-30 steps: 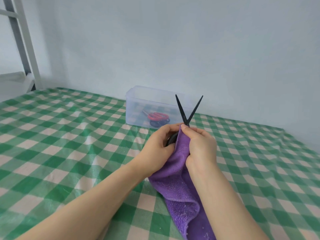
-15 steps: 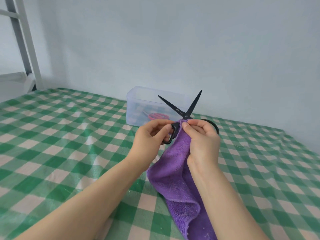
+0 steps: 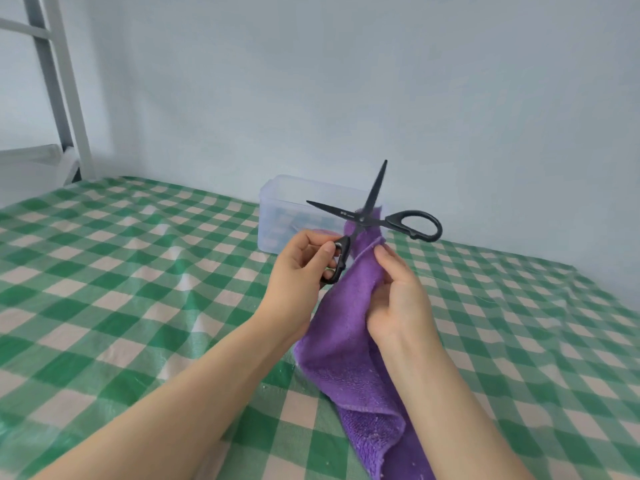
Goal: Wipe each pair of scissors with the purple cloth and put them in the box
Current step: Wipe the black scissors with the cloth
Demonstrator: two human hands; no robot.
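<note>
Scissors, one black pair with blades spread wide, are up before one clear box. The left hand grips a handle loop. The right hand pinches one purple cloth behind the pivot.

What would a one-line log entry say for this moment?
stage: wipe | left hand: holds black scissors by one handle, blades open | right hand: grips purple cloth | box: behind

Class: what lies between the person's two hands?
In the head view, a fold of purple terry cloth stands between the left hand and right hand, beside the open black scissors' lower handle loop.
</note>
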